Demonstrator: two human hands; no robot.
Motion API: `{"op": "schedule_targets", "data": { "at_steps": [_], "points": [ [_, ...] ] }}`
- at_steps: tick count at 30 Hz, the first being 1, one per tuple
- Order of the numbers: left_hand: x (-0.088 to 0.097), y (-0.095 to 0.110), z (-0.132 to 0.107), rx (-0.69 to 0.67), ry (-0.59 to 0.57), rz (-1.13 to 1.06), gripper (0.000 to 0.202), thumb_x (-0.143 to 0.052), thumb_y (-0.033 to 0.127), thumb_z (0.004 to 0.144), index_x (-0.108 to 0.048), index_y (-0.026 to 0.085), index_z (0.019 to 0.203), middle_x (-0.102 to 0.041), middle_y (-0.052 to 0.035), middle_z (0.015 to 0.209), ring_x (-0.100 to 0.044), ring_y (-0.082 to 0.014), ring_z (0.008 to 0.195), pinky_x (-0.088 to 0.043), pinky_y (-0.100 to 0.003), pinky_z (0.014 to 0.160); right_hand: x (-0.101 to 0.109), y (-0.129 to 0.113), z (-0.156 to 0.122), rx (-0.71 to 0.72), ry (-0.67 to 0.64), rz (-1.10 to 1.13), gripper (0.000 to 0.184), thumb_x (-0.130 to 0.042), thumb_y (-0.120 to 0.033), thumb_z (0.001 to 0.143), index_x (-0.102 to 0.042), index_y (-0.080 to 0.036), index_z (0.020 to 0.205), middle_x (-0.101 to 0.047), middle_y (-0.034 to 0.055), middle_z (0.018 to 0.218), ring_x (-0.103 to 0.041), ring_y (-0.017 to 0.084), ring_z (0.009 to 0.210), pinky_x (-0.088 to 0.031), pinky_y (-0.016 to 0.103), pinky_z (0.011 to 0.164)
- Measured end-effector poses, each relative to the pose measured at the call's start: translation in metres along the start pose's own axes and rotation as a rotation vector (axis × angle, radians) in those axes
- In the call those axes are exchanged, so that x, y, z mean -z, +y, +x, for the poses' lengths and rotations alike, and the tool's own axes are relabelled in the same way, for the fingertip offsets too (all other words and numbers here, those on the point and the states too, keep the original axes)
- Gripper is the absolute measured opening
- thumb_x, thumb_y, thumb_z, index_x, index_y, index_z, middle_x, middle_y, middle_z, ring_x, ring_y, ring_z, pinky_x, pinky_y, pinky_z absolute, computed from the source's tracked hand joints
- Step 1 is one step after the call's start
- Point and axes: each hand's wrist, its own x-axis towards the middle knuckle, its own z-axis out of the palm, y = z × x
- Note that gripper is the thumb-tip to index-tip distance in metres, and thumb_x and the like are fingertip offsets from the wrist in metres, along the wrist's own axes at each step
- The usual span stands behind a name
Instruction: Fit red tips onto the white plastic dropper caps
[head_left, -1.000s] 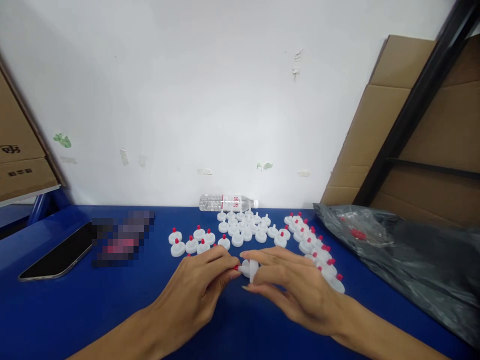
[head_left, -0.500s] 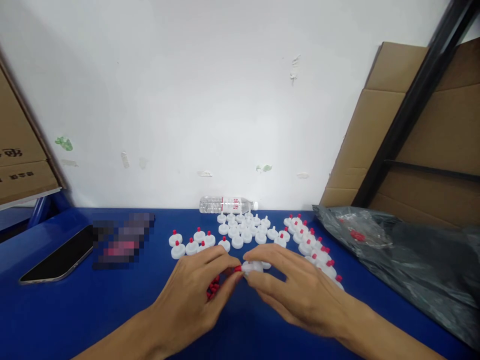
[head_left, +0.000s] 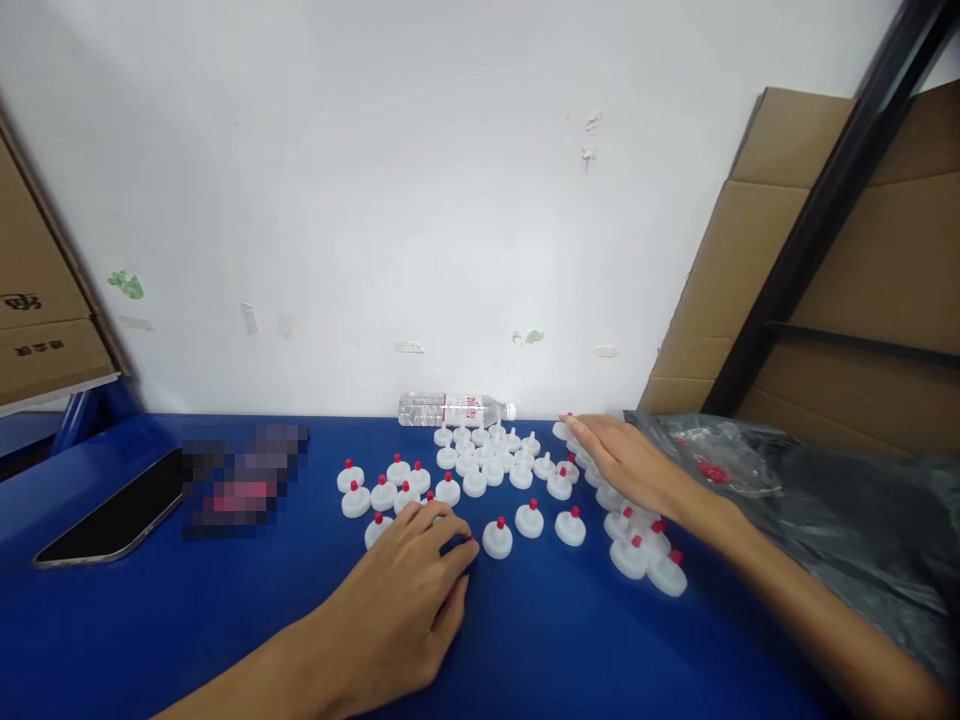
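My left hand [head_left: 409, 595] rests on the blue table with its fingers curled and closed. A small red tip [head_left: 471, 540] shows at its fingertips; whatever lies under the palm is hidden. At the back right, my right hand [head_left: 619, 455] reaches over a cluster of white nozzle caps with red tips [head_left: 628, 557]. Its fingers close on one white nozzle cap [head_left: 562, 431] at the cluster's far end. Between the hands stand three separate red-tipped nozzle caps [head_left: 497, 540]. Several more red-tipped caps [head_left: 356, 501] stand beyond my left hand. Bare white nozzle caps [head_left: 474, 483] are grouped at back centre.
A clear water bottle [head_left: 457, 410] lies along the wall behind the caps. On the left are a phone [head_left: 112, 510] and a pixelated item [head_left: 247, 480]. A dark plastic bag [head_left: 817, 530] with a clear bag of red pieces [head_left: 712, 470] covers the right side.
My right hand has left the centre and moved to the back right with a nozzle cap. My left hand has drawn slightly left and lower, its fingers curling down onto the table.
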Motion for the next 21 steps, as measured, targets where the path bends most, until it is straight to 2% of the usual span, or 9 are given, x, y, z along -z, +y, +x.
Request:
{"op": "schedule_targets", "data": {
  "at_steps": [3,6,9,12,16,19,21],
  "points": [
    [-0.002,-0.003,0.002,0.001,-0.04,0.035,0.027,-0.042,0.011,0.098,-0.067,0.018,0.103,-0.066,-0.0071,0.107,-0.058,-0.0253,0.102,-0.049,-0.046,0.091,-0.005,0.011,0.0,-0.025,-0.08,0.001,0.066,-0.022,-0.059,0.104,-0.071,-0.019,0.12,-0.072,0.0122,0.123,-0.062,0.034,0.122,-0.048,0.053,0.105],
    [-0.007,-0.007,0.002,-0.025,-0.049,0.06,0.027,-0.043,0.011,0.1,-0.068,0.019,0.105,-0.066,-0.0064,0.107,-0.057,-0.0254,0.101,-0.048,-0.045,0.088,-0.009,0.016,-0.001,-0.054,-0.157,0.01,0.072,-0.018,-0.064,0.102,-0.069,-0.021,0.126,-0.07,0.0111,0.127,-0.055,0.036,0.131,-0.041,0.06,0.11],
    [-0.011,-0.011,0.001,-0.064,-0.027,0.077,0.024,-0.048,0.009,0.098,-0.069,0.02,0.102,-0.067,-0.0053,0.107,-0.057,-0.0244,0.099,-0.046,-0.041,0.085,-0.01,0.017,-0.001,-0.051,-0.214,0.031,0.07,-0.018,-0.066,0.101,-0.067,-0.025,0.131,-0.065,0.0081,0.135,-0.049,0.035,0.137,-0.034,0.062,0.114],
    [-0.015,-0.015,0.0,-0.096,-0.006,0.104,0.025,-0.05,0.005,0.095,-0.068,0.02,0.102,-0.067,-0.0045,0.104,-0.057,-0.0236,0.095,-0.044,-0.039,0.081,-0.007,0.013,-0.002,-0.042,-0.232,0.052,0.065,-0.019,-0.064,0.102,-0.066,-0.03,0.132,-0.062,0.005,0.14,-0.047,0.033,0.139,-0.031,0.063,0.116],
    [-0.018,-0.017,0.001,-0.106,-0.008,0.133,0.027,-0.051,0.003,0.095,-0.066,0.021,0.108,-0.066,-0.0044,0.101,-0.056,-0.0231,0.093,-0.044,-0.039,0.081,0.002,0.004,-0.001,-0.024,-0.201,0.071,0.062,-0.018,-0.061,0.104,-0.064,-0.031,0.132,-0.063,0.004,0.138,-0.052,0.031,0.135,-0.034,0.059,0.115],
    [-0.019,-0.017,0.001,-0.106,0.0,0.13,0.022,-0.05,0.005,0.096,-0.067,0.019,0.1,-0.066,-0.0047,0.099,-0.057,-0.0228,0.091,-0.044,-0.037,0.079,0.005,-0.003,-0.001,0.033,-0.203,0.075,0.059,-0.02,-0.058,0.105,-0.065,-0.029,0.129,-0.066,0.0047,0.133,-0.052,0.03,0.134,-0.035,0.058,0.115],
    [-0.018,-0.015,0.0,-0.1,0.001,0.118,0.02,-0.05,0.007,0.097,-0.067,0.019,0.098,-0.065,-0.0049,0.099,-0.057,-0.0226,0.091,-0.044,-0.037,0.078,0.004,-0.006,-0.002,0.076,-0.246,0.055,0.059,-0.021,-0.057,0.105,-0.067,-0.027,0.128,-0.067,0.0051,0.132,-0.047,0.032,0.138,-0.029,0.061,0.117]
  ]
}}
